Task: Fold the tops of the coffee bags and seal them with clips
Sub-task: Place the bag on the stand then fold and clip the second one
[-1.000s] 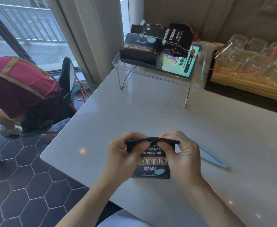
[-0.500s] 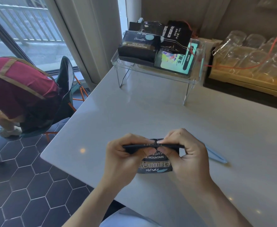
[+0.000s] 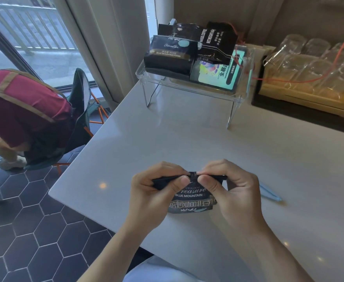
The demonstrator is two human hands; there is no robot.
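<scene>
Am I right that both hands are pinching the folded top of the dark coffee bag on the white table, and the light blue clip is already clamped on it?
Not quite. In the head view the left hand and right hand do pinch the coffee bag top, but the light blue clip lies on the table to the right hand's right, not on the bag.

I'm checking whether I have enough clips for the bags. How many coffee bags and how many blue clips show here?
Coffee bags: 5, one held on the table, four on the clear rack
Blue clips: 1, lying loose on the table
Total: 6
</scene>
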